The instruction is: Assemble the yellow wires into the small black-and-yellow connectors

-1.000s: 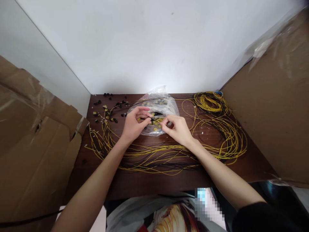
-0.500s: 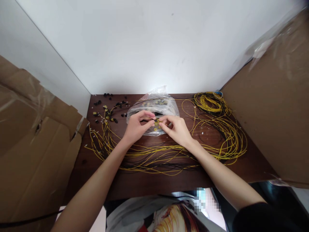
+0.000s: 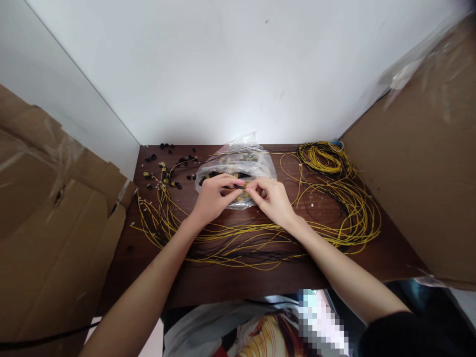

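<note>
Over a clear plastic bag [image 3: 243,145], my left hand [image 3: 213,198] and my right hand [image 3: 273,197] meet almost fingertip to fingertip. A thin dark wire [image 3: 233,188] shows between the left thumb and forefinger. The right thumb and forefinger are pinched at the same spot, on the wire as far as I can see; its tip is hidden by the fingers. Small yellow and black parts lie in the bag beneath. In front of the bag, a loose bundle of yellow and black wires [image 3: 256,228] runs under both forearms.
A coil of yellow and black wire [image 3: 320,158] lies at the back right. Loose black and yellow caps [image 3: 177,185] are scattered at the back left of the brown table [image 3: 238,287]. Cardboard [image 3: 55,223] stands at left, another cardboard panel [image 3: 416,163] at right, with a white wall behind.
My left hand has shifted slightly right and down, its fingertips now closer to the right hand's. The right hand has barely moved, and the wire shows less between them.
</note>
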Motion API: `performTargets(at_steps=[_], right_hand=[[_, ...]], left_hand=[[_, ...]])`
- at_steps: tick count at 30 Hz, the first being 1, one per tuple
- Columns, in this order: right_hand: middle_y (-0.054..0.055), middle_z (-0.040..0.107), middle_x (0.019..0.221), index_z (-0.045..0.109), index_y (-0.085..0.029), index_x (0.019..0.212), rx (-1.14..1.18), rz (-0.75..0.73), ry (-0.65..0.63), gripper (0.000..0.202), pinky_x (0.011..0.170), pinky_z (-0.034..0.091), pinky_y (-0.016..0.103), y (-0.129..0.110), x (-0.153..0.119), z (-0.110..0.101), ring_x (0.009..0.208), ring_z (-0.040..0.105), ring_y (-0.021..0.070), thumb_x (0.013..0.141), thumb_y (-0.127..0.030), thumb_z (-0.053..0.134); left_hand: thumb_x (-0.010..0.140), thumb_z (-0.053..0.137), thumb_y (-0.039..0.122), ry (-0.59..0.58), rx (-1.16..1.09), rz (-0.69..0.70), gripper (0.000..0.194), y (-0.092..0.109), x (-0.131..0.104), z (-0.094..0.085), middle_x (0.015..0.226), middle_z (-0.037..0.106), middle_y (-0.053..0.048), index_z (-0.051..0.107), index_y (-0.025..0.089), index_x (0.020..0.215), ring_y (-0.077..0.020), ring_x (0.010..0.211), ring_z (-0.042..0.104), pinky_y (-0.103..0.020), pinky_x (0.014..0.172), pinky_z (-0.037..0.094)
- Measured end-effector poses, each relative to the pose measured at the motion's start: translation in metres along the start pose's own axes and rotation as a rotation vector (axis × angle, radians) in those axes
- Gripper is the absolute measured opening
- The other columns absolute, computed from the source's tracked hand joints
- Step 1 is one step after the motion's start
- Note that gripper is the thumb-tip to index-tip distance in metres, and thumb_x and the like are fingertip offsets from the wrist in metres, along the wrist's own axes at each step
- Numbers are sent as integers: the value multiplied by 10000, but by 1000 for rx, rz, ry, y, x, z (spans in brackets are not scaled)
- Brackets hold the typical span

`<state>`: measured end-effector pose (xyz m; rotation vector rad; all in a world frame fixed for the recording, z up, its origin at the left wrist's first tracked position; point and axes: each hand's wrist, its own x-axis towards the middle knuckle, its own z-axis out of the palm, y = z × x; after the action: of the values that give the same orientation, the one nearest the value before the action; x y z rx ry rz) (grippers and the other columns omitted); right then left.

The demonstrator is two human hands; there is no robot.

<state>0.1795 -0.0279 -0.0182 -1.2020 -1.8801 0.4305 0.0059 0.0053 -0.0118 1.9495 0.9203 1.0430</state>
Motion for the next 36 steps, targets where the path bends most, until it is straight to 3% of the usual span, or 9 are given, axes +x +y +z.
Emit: performTargets(at_steps=[6,13,36], right_hand=[[-14,522,616,607,-148,780,10,21,-13,127,547,348,209,-3,0,0,550,452,97,851,-206,520],[-50,424,516,621,-147,758,-28,104,-9,153,513,310,205,-7,0,0,472,365,80,835,-231,518],[-71,348,473,635,-141,685,-50,207,71,137,490,271,213,-8,3,-8,455,309,66,755,-232,559]], left_hand=[[785,624,202,-8,137,134,138,1,0,1,781,655,-50,720,155,874,-125,699,594,-215,599,491],[798,604,194,-14,168,123,130,0,0,0,801,644,-51,711,157,861,-113,678,578,-195,553,467],[788,608,200,9,231,154,105,-1,1,0,758,625,-31,691,147,824,-81,553,474,-214,531,383]])
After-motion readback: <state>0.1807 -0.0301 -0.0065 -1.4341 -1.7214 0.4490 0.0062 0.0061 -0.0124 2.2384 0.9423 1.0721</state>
